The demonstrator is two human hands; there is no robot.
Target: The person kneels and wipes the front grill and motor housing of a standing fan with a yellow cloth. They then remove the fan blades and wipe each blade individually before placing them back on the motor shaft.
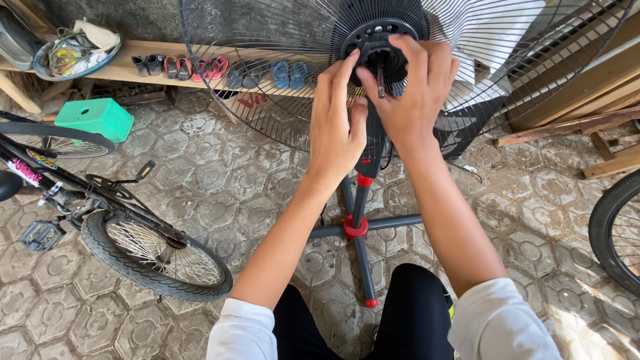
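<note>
A standing fan stands before me with its rear wire guard (267, 87) mounted and no blades on. Its black motor housing (383, 30) shows a bare metal shaft (381, 79) at the centre. My left hand (337, 127) presses its fingertips against the left side of the motor face. My right hand (413, 87) covers the right side of the motor face, fingers curled over the ring around the shaft. Below, the fan's grey pole with red collars (357, 223) rises from a cross-shaped base (393, 221) on the paving.
A bicycle (113, 227) lies at the left, its rear wheel near my left arm. Another tyre (617, 230) shows at the right edge. A green plastic stool (95, 118), a wooden shelf with small sandals (220, 67) and stacked timber (587, 113) line the back.
</note>
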